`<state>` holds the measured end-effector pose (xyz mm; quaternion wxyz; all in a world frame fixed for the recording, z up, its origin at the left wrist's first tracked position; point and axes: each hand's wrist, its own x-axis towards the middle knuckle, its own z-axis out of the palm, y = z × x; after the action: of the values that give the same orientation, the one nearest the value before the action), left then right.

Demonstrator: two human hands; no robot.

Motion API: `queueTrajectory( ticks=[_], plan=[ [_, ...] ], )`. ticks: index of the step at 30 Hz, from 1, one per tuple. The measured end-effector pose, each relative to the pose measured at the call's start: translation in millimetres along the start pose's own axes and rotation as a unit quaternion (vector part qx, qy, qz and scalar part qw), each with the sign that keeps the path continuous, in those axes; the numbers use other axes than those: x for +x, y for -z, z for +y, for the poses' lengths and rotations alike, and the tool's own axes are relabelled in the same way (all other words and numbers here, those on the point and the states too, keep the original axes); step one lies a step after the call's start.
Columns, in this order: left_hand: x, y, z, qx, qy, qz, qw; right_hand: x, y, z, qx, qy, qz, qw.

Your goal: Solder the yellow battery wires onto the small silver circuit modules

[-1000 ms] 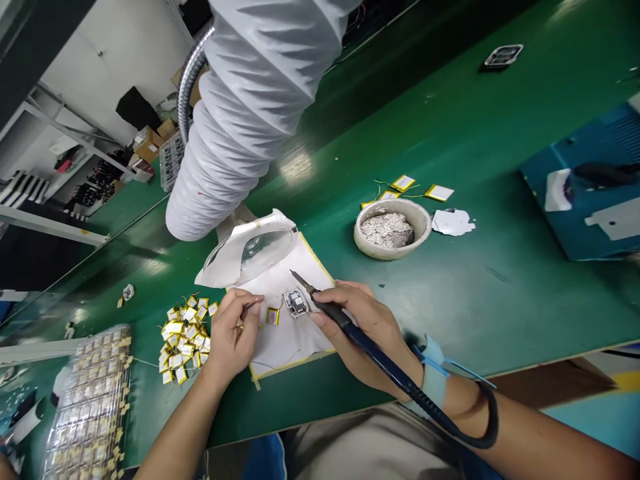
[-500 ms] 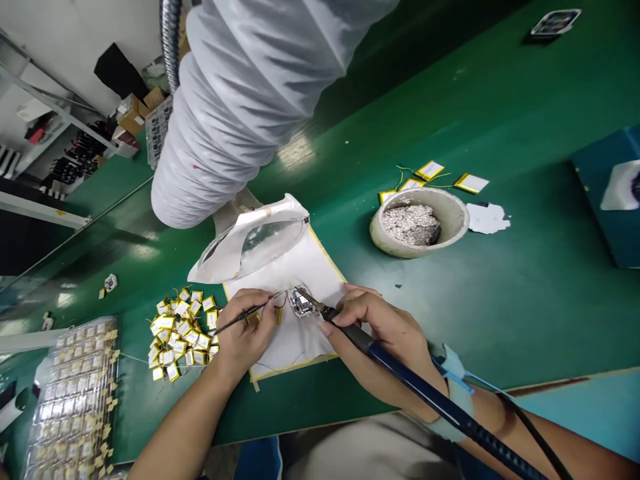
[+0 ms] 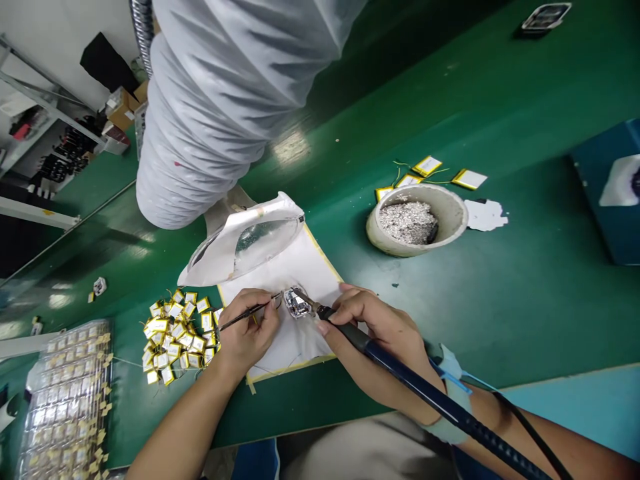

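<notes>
Head view, nearest first: the left hand (image 3: pixel 247 330) is closed in a pen grip on a pair of fine tweezers (image 3: pixel 235 321), and the right hand (image 3: pixel 373 327) is closed the same way around a soldering iron (image 3: pixel 400 373), whose cord runs back along the forearm past a pale blue wrist strap (image 3: pixel 453 400). Between the hands, one small circuit board (image 3: pixel 297 303) lies flat on a white pad (image 3: pixel 320 280), just beside both; neither hand is clearly nearer. Its long axis seems to run from the left hand toward the right, though glare makes that uncertain. The iron's tip meets its right edge, and the tweezer tips reach close to its left edge.

Left of the left hand sits a heap of yellow-edged pouch cells (image 3: pixel 175 337), too many to count, with a plastic-wrapped tray of more cells (image 3: pixel 65 400) beyond. Past the pad are one curved clear lens (image 3: pixel 260 243), one bowl of silvery solder scrap (image 3: pixel 450 213), four loose wired cells (image 3: pixel 427 165) and a white paper scrap (image 3: pixel 485 215), all on the green bench (image 3: pixel 450 313). One white flexible duct (image 3: pixel 210 113) crosses above.
</notes>
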<state>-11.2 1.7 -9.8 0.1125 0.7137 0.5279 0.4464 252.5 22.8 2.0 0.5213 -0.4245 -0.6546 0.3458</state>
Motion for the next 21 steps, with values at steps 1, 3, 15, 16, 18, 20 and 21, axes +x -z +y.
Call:
queueTrajectory(
  ticks=[1,3,15,16,18,20,21],
  plan=[
    [1.0,-0.4,0.6,0.005,-0.002,-0.003,1.0,-0.2,-0.2,0.1,0.0,0.0,0.0,1.0],
    [2.5,-1.4,1.6,0.015,-0.006,-0.005,1.0,-0.7,-0.4,0.4,0.003,-0.003,0.003,1.0],
    [4.0,-0.9,6.9,-0.005,-0.034,-0.022,0.999,0.9,3.4,1.2,-0.007,0.02,-0.02,1.0],
    [5.4,-0.9,7.7,-0.006,-0.031,-0.027,0.999,1.4,3.3,1.1,-0.01,0.025,-0.021,0.999],
    [7.8,-0.7,8.9,-0.008,-0.026,-0.033,0.999,2.0,2.9,1.0,-0.015,0.03,-0.023,0.999],
    [9.0,-0.6,9.4,-0.009,-0.027,-0.034,0.999,2.3,2.6,1.0,-0.018,0.03,-0.026,0.999],
    [9.1,-0.6,9.3,-0.01,-0.027,-0.033,0.999,2.3,2.5,0.9,-0.019,0.03,-0.028,0.999]
  ],
)
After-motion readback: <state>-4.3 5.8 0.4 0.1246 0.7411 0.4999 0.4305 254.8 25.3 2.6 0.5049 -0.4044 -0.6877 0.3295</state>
